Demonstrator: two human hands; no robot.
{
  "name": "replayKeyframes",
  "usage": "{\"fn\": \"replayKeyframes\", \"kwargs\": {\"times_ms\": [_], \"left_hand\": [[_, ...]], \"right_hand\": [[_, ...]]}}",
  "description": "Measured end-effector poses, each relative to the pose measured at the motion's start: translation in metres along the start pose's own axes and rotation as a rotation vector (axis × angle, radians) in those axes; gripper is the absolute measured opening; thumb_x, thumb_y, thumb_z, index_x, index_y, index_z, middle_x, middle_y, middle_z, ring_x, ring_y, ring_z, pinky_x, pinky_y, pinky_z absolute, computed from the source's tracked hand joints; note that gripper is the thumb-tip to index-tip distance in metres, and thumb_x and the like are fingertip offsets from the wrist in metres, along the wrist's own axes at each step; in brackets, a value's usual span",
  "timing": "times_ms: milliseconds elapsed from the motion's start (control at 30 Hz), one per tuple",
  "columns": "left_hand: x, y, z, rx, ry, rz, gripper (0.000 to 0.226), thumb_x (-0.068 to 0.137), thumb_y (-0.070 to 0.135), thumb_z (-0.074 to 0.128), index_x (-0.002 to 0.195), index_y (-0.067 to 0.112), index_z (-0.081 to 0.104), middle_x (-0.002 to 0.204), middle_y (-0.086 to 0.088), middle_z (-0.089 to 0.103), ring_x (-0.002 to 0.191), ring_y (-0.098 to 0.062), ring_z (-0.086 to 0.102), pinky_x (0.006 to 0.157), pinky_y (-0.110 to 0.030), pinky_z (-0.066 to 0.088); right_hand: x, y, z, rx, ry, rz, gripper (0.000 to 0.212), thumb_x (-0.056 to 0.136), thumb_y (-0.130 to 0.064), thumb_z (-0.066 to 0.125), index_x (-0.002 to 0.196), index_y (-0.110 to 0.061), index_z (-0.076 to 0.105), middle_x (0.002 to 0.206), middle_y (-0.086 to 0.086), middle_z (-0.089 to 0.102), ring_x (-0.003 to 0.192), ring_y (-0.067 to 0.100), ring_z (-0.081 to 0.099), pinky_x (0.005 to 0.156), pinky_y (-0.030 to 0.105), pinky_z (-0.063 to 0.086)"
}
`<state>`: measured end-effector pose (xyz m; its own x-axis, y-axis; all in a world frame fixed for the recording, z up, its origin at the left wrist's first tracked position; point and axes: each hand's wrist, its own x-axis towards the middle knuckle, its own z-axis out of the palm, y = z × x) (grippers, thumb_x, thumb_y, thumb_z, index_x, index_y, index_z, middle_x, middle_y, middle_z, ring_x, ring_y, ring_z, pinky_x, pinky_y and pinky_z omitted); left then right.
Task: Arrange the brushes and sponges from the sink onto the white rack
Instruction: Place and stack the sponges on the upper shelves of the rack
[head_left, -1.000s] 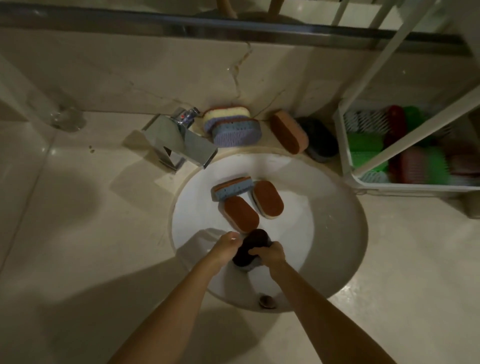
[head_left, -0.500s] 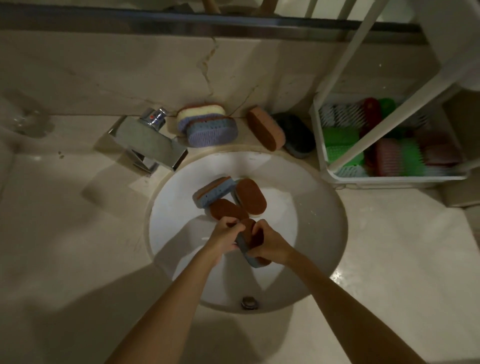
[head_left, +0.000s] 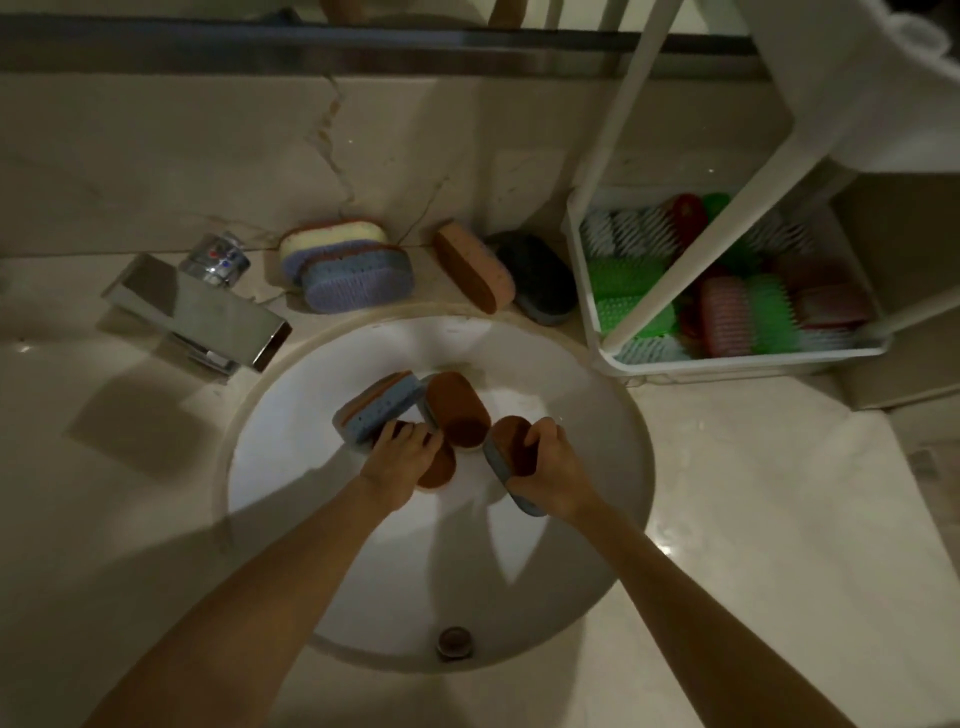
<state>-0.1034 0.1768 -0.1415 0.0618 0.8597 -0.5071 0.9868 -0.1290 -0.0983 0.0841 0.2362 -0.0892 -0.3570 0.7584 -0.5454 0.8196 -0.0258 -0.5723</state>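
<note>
The hands have parted since a moment ago. In the round white sink (head_left: 291, 467) beside the white rack (head_left: 737, 361) (brushes already in its tray), the right hand (head_left: 550, 462) has its fingers closed round a brown-faced blue sponge (head_left: 511, 452), while the left hand (head_left: 400, 449) curls over a brown sponge (head_left: 439, 470) lying in the basin.

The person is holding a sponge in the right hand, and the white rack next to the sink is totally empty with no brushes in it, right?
Not quite. The right hand does hold a sponge over the sink, but the white rack isn't empty. The head view shows green, pink and red brushes already lying in its bottom tray.
</note>
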Motion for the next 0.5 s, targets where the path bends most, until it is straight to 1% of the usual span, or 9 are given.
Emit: {"fn": "replayKeyframes", "kwargs": {"times_ms": [67, 133, 200, 267, 300, 367, 400, 433, 500], "left_hand": [[-0.004, 0.004, -0.002, -0.015, 0.015, -0.014, 0.06, 0.086, 0.013, 0.054, 0.14, 0.01, 0.028, 0.139, -0.012, 0.039, 0.129, -0.028, 0.038, 0.114, -0.04, 0.022], [-0.008, 0.007, -0.008, -0.096, 0.03, -0.062, 0.061, 0.082, 0.025, 0.059, 0.136, 0.01, 0.033, 0.136, -0.011, 0.041, 0.126, -0.027, 0.04, 0.112, -0.036, 0.025], [-0.017, 0.008, -0.024, -0.281, 0.044, -0.139, 0.069, 0.079, 0.033, 0.062, 0.137, 0.01, 0.033, 0.139, -0.013, 0.037, 0.128, -0.028, 0.038, 0.109, -0.035, 0.029], [-0.031, 0.007, -0.046, -0.463, 0.092, -0.196, 0.081, 0.076, 0.039, 0.065, 0.142, 0.009, 0.027, 0.143, -0.013, 0.03, 0.132, -0.03, 0.034, 0.105, -0.037, 0.035], [-0.039, 0.006, -0.059, -0.507, 0.156, -0.209, 0.084, 0.073, 0.041, 0.068, 0.141, 0.01, 0.029, 0.141, -0.012, 0.03, 0.131, -0.031, 0.036, 0.103, -0.037, 0.039], [-0.057, 0.004, -0.09, -0.575, 0.284, -0.239, 0.081, 0.07, 0.042, 0.073, 0.135, 0.011, 0.036, 0.134, -0.01, 0.034, 0.122, -0.029, 0.043, 0.097, -0.035, 0.043], [-0.068, 0.003, -0.107, -0.615, 0.34, -0.253, 0.08, 0.07, 0.041, 0.074, 0.135, 0.012, 0.037, 0.133, -0.009, 0.035, 0.12, -0.028, 0.043, 0.097, -0.035, 0.042], [-0.078, 0.002, -0.122, -0.648, 0.392, -0.265, 0.08, 0.07, 0.039, 0.075, 0.135, 0.013, 0.037, 0.134, -0.009, 0.036, 0.121, -0.028, 0.041, 0.097, -0.035, 0.04], [-0.098, 0.0, -0.152, -0.68, 0.549, -0.258, 0.082, 0.068, 0.034, 0.077, 0.137, 0.011, 0.039, 0.133, -0.013, 0.041, 0.121, -0.032, 0.042, 0.097, -0.039, 0.039]], "right_hand": [[-0.003, 0.0, -0.004, 0.006, 0.02, -0.007, 0.049, 0.072, -0.01, 0.071, 0.098, -0.016, 0.03, 0.108, 0.006, 0.037, 0.1, 0.027, 0.046, 0.076, 0.029, 0.036], [-0.009, -0.003, -0.01, -0.035, 0.039, -0.028, 0.047, 0.072, -0.01, 0.071, 0.103, -0.014, 0.034, 0.117, 0.011, 0.042, 0.108, 0.029, 0.047, 0.081, 0.031, 0.039], [-0.017, -0.008, -0.02, -0.077, 0.057, -0.06, 0.05, 0.072, -0.011, 0.071, 0.111, -0.009, 0.039, 0.122, 0.011, 0.043, 0.111, 0.029, 0.046, 0.087, 0.034, 0.041], [-0.026, -0.017, -0.033, -0.09, 0.084, -0.101, 0.053, 0.071, -0.01, 0.071, 0.114, -0.007, 0.04, 0.124, 0.011, 0.042, 0.111, 0.029, 0.045, 0.089, 0.037, 0.043], [-0.032, -0.022, -0.041, -0.09, 0.104, -0.13, 0.053, 0.07, -0.009, 0.071, 0.114, -0.007, 0.04, 0.124, 0.011, 0.042, 0.111, 0.029, 0.045, 0.088, 0.036, 0.042], [-0.047, -0.035, -0.059, -0.095, 0.159, -0.205, 0.051, 0.07, -0.01, 0.071, 0.111, -0.007, 0.041, 0.118, 0.008, 0.044, 0.105, 0.026, 0.046, 0.079, 0.029, 0.036], [-0.057, -0.042, -0.069, -0.105, 0.196, -0.246, 0.049, 0.07, -0.011, 0.072, 0.109, -0.008, 0.042, 0.111, 0.005, 0.043, 0.098, 0.023, 0.045, 0.074, 0.024, 0.031], [-0.067, -0.048, -0.078, -0.11, 0.237, -0.29, 0.046, 0.07, -0.011, 0.071, 0.105, -0.009, 0.042, 0.104, 0.001, 0.041, 0.091, 0.02, 0.042, 0.069, 0.022, 0.028], [-0.088, -0.061, -0.096, -0.083, 0.322, -0.378, 0.042, 0.069, -0.011, 0.071, 0.095, -0.015, 0.039, 0.097, -0.003, 0.039, 0.084, 0.016, 0.04, 0.062, 0.021, 0.029]]}}
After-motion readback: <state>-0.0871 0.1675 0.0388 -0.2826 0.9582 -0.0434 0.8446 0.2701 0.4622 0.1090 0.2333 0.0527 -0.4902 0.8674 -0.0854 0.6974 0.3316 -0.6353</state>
